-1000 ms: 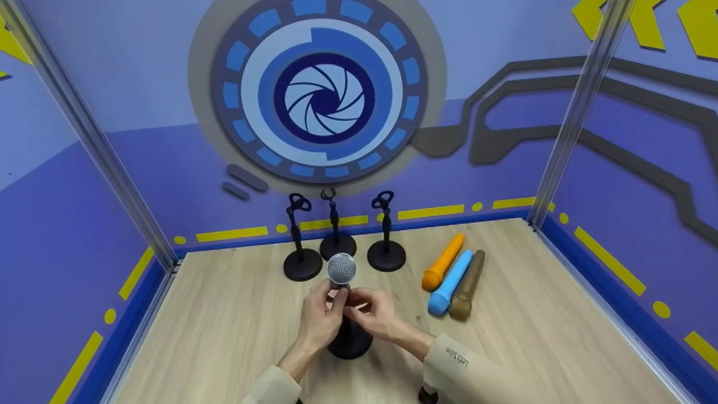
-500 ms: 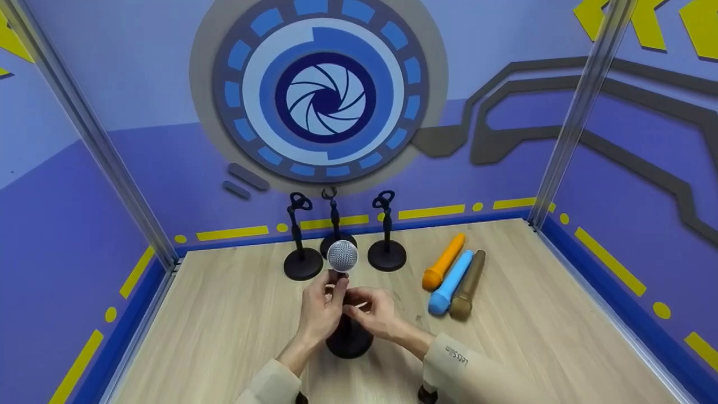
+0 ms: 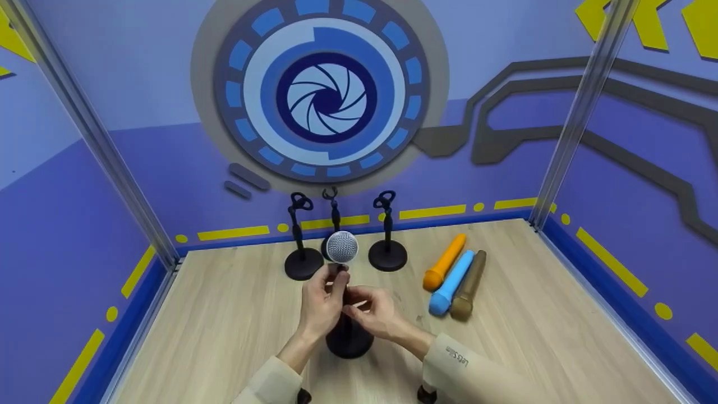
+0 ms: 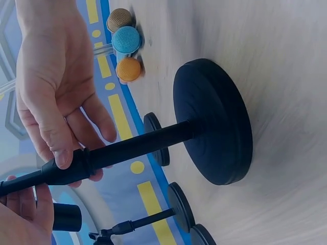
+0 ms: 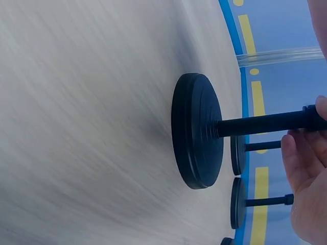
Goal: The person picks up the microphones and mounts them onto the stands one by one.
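Note:
A black microphone stand with a round base (image 3: 350, 339) stands upright on the table in front of me. At its top sits a microphone with a silver mesh head (image 3: 342, 247); its black handle end (image 4: 67, 217) shows in the left wrist view. My left hand (image 3: 322, 303) grips the thin upper pole (image 4: 23, 182) just below the microphone. Lower down, my right hand (image 3: 373, 311) pinches the collar (image 4: 71, 166) of the stand's pole between thumb and fingers. The thick lower tube (image 5: 260, 124) runs from the collar to the base.
Behind stand several black microphone stands without microphones, at left (image 3: 303, 264), middle (image 3: 335, 216) and right (image 3: 387, 255). To the right lie orange (image 3: 445, 262), blue (image 3: 450, 283) and brown (image 3: 468, 285) microphones. Printed walls (image 3: 488, 185) enclose the wooden table (image 3: 224, 314).
The microphone has risen as the thin pole slides up out of the lower tube. My left hand has shifted slightly upward with it; the right hand stays on the collar.

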`<control>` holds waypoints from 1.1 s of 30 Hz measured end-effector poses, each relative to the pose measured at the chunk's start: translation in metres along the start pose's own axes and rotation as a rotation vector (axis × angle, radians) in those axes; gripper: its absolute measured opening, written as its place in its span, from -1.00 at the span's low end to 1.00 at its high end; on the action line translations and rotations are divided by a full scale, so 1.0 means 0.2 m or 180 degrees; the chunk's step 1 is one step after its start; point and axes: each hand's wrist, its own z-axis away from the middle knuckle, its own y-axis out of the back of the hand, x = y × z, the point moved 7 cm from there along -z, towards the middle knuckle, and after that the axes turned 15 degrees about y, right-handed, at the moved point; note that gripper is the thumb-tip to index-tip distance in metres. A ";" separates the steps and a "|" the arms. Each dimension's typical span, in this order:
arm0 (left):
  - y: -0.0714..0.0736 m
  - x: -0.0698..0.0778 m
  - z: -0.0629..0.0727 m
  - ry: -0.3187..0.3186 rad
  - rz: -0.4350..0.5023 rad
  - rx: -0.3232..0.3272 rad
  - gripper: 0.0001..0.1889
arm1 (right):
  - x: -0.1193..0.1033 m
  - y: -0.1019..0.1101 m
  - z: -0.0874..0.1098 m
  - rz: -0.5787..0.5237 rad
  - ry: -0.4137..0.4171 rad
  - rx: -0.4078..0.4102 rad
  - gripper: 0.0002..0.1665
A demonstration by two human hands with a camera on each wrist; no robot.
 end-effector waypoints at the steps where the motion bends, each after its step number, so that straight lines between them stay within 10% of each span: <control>1: 0.00 0.00 0.00 -0.0002 0.0011 -0.0003 -0.88 | 0.00 0.00 0.00 -0.0004 0.0008 -0.0005 -0.59; 33: 0.00 -0.01 -0.02 0.0016 0.0080 0.0013 -0.95 | 0.01 0.00 -0.02 -0.0137 0.0108 0.0337 -0.66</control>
